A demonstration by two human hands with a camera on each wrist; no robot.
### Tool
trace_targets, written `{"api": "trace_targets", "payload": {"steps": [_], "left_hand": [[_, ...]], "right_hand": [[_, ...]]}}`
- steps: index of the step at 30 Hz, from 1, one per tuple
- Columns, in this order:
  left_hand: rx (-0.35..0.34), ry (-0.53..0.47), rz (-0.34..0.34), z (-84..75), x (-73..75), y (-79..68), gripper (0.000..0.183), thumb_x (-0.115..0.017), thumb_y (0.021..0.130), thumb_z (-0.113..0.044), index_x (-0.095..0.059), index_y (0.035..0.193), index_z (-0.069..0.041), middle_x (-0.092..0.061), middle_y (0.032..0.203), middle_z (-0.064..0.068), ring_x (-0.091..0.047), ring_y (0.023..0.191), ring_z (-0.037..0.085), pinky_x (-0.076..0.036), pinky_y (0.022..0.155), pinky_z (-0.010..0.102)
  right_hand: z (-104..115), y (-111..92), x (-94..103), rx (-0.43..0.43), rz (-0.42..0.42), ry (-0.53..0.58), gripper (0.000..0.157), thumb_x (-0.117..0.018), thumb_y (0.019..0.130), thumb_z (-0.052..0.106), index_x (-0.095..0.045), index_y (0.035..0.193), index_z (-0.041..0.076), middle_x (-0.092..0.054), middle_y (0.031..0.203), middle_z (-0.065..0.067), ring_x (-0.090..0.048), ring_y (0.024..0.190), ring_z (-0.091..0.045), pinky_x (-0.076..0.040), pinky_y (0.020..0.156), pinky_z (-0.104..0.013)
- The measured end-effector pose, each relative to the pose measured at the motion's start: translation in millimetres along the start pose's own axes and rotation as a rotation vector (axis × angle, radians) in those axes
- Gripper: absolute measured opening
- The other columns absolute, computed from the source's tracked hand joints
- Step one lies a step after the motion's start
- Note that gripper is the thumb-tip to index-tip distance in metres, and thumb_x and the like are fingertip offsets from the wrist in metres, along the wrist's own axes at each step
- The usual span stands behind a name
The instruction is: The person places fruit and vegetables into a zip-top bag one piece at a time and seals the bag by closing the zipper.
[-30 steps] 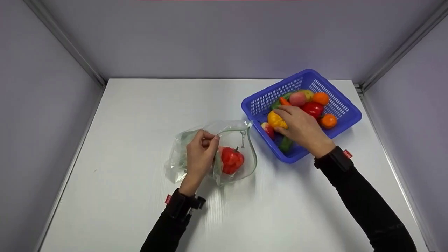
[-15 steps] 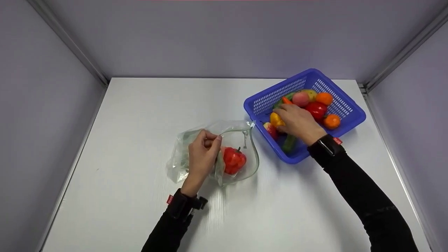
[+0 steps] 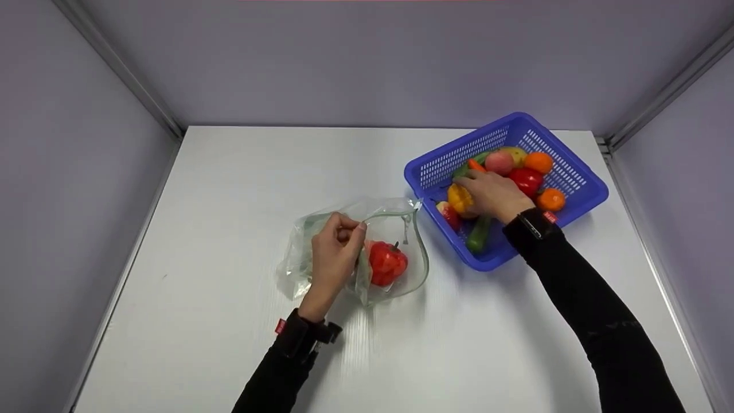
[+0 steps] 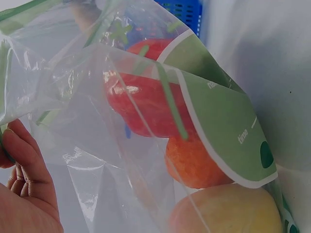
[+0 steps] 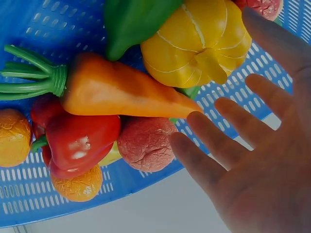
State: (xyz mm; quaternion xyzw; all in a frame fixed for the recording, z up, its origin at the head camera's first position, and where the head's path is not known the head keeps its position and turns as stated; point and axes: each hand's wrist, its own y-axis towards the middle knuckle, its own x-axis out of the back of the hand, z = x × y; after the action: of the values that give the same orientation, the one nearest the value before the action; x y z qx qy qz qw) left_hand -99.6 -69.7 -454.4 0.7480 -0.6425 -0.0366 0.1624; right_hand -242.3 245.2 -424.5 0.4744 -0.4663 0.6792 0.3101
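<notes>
Near mid-frame, my left fingers [image 3: 339, 220] pinch the mouth of the clear bag [image 3: 361, 281], a red pepper [image 3: 388, 264] inside; slack film could slip and sag closed. At upper right, my spread right fingers [image 5: 218, 138] grip nothing beside the yellow pumpkin [image 5: 189, 43]; round, it could roll away, and the rim of the blue basket [image 3: 484, 265] could catch my wrist. White worktop [image 3: 200, 321] stretches leftward.

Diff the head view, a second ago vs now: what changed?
Right hand shifted forward and left over the blue basket; nothing visibly taken or released. Same: left hand pinching the clear bag, red pepper inside it.
</notes>
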Motion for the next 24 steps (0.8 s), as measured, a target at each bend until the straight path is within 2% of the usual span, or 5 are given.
{"api": "trace_targets", "payload": {"steps": [11, 17, 22, 24], "left_hand": [[0.003, -0.004, -0.005, 1.9, -0.2, 0.5, 0.008, -0.069, 0.098, -0.007, -0.065, 0.093, -0.002, -0.063, 0.064, 0.002, -0.046, 0.047, 0.008, -0.036, 0.042, 0.019], [0.006, -0.005, -0.014, 0.9, 0.5, 1.3, 0.007, -0.069, 0.098, -0.004, -0.064, 0.092, -0.002, -0.063, 0.064, 0.001, -0.047, 0.049, 0.008, -0.036, 0.043, 0.019], [-0.002, 0.023, -0.023, -0.4, 2.7, 3.0, 0.006, -0.069, 0.098, -0.006, -0.065, 0.093, -0.004, -0.065, 0.066, 0.000, -0.052, 0.053, 0.009, -0.039, 0.046, 0.020], [-0.002, 0.032, -0.026, -0.8, 3.6, 3.6, 0.007, -0.069, 0.098, -0.007, -0.066, 0.093, -0.004, -0.066, 0.067, 0.001, -0.052, 0.054, 0.010, -0.039, 0.047, 0.020]], "right_hand": [[2, 6, 5.2, 0.003, 0.041, -0.047, 0.066, -0.075, 0.091, 0.015, -0.051, 0.152, 0.010, -0.053, 0.148, -0.024, -0.055, 0.126, -0.047, -0.046, 0.102, -0.068], [4, 11, 7.3, -0.003, 0.076, -0.024, 0.069, -0.079, 0.088, 0.015, -0.052, 0.152, 0.011, -0.053, 0.146, -0.023, -0.054, 0.126, -0.046, -0.045, 0.104, -0.067], [3, 18, 9.0, 0.025, 0.077, -0.052, 0.069, -0.083, 0.084, 0.017, -0.055, 0.147, 0.008, -0.058, 0.138, -0.023, -0.060, 0.115, -0.044, -0.049, 0.101, -0.064], [2, 20, 8.3, 0.038, 0.079, -0.056, 0.069, -0.083, 0.084, 0.016, -0.056, 0.147, 0.007, -0.057, 0.138, -0.023, -0.059, 0.116, -0.045, -0.049, 0.101, -0.065]]}}
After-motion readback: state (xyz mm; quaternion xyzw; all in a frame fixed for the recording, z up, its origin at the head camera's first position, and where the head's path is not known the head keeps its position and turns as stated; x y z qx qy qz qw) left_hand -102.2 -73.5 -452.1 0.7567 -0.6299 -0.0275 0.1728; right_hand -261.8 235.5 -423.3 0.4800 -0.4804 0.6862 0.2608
